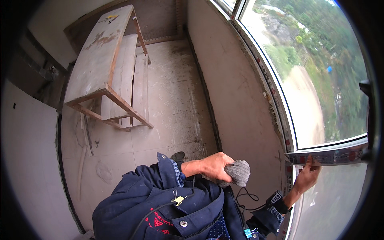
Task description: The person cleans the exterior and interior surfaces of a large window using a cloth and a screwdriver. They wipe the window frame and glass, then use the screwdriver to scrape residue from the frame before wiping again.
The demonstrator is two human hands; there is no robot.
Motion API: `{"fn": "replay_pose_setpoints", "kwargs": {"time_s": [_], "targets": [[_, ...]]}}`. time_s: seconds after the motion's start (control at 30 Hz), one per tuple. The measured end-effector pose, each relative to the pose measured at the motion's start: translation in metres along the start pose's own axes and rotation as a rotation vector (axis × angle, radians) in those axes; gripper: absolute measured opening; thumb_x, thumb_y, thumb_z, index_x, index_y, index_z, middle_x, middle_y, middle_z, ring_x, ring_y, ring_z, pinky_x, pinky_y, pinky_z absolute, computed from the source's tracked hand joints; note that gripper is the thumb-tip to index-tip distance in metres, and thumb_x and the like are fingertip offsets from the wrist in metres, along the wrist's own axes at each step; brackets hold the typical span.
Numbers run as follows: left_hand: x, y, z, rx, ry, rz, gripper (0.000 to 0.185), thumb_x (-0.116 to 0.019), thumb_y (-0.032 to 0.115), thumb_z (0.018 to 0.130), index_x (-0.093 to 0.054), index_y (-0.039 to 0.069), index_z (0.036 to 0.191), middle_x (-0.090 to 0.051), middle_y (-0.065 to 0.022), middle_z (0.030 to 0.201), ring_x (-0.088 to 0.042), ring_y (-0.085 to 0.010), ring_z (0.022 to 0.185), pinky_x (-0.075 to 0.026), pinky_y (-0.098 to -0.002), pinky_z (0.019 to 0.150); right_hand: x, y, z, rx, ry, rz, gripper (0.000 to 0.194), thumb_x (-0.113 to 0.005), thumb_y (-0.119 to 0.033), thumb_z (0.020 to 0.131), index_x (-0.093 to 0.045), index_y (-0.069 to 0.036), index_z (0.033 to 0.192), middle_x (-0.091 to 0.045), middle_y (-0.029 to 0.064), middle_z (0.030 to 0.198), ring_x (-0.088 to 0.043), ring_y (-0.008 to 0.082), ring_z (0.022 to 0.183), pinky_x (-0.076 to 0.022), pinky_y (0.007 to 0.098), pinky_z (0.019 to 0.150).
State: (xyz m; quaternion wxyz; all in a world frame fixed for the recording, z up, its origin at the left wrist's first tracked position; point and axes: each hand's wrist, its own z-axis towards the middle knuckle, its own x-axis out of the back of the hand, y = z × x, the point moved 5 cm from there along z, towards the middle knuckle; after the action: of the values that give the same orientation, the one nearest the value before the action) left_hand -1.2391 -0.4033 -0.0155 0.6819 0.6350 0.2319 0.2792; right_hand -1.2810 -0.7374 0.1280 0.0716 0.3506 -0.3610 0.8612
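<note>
In front of the jacket, my left hand (pixel 210 166) grips a bunched piece of grey ribbed knit cloth (pixel 238 173), perhaps a work glove. To the right, my right hand (pixel 307 177) reaches to the window's crossbar (pixel 336 156), which is covered in printed protective film. Its index finger rests against the film; whether the fingers pinch its lower edge cannot be made out. Above the bar is a clear glass pane (pixel 306 90) and below it a paler, hazy pane (pixel 330 198). A device on a dark strap (pixel 277 198) sits at my right wrist.
A wooden trestle bench (pixel 96 57) stands ahead on the left, a yellow-handled tool (pixel 112 17) on its top. Boards (pixel 127 75) lean beneath it. Strips and a pipe (pixel 81 171) lie on the tiled floor (pixel 171 111). A black cable (pixel 249 196) loops near my right sleeve.
</note>
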Motion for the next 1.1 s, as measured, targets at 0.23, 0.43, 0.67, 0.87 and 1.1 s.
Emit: {"fn": "replay_pose_setpoints", "kwargs": {"time_s": [0.23,0.43,0.67,0.87,1.1], "targets": [[-0.003,-0.003,0.005,0.001,-0.021,0.012,0.036,-0.079,0.023,0.064,-0.069,-0.004,0.085,-0.069,-0.0181,0.079,-0.068,-0.0279,0.071,-0.053,-0.0391,0.069,0.0,-0.005,-0.003,-0.025,0.007,0.009,0.034,-0.073,-0.037,0.099,-0.069,-0.004,0.109,-0.073,0.0056,0.09,-0.066,0.0146,0.07,-0.052,0.0295,0.053],[-0.004,-0.001,0.009,-0.004,-0.039,0.025,0.036,-0.079,0.023,0.065,-0.068,-0.004,0.085,-0.068,-0.0176,0.078,-0.066,-0.0273,0.07,-0.053,-0.0387,0.068,0.001,-0.007,-0.004,-0.017,0.028,0.001,0.035,-0.071,-0.037,0.1,-0.068,-0.004,0.11,-0.073,0.0058,0.089,-0.065,0.0149,0.069,-0.0518,0.0303,0.055],[-0.002,0.001,0.011,-0.003,-0.062,-0.025,0.035,-0.079,0.022,0.065,-0.069,-0.004,0.086,-0.069,-0.0171,0.079,-0.067,-0.025,0.071,-0.053,-0.0378,0.068,-0.002,0.003,-0.001,-0.033,0.007,-0.018,0.037,-0.071,-0.038,0.1,-0.067,-0.004,0.115,-0.074,0.007,0.09,-0.066,0.0162,0.069,-0.0526,0.0326,0.057],[0.0,-0.004,0.013,0.032,-0.108,-0.012,0.036,-0.079,0.022,0.066,-0.069,-0.004,0.088,-0.07,-0.0172,0.081,-0.067,-0.0239,0.072,-0.054,-0.0374,0.07,-0.001,-0.006,-0.002,0.002,0.044,-0.058,0.038,-0.071,-0.036,0.1,-0.067,-0.003,0.119,-0.075,0.0086,0.094,-0.071,0.0168,0.077,-0.055,0.0315,0.064],[0.015,-0.002,0.028,-0.07,-0.19,0.008,0.038,-0.083,0.022,0.07,-0.072,-0.001,0.099,-0.074,-0.0151,0.088,-0.072,-0.0224,0.082,-0.056,-0.0368,0.08,-0.006,0.003,-0.005,-0.196,0.001,0.233,0.032,-0.071,-0.021,0.1,-0.064,-0.003,0.126,-0.076,0.0067,0.104,-0.076,0.0176,0.085,-0.0567,0.0316,0.072]]}}
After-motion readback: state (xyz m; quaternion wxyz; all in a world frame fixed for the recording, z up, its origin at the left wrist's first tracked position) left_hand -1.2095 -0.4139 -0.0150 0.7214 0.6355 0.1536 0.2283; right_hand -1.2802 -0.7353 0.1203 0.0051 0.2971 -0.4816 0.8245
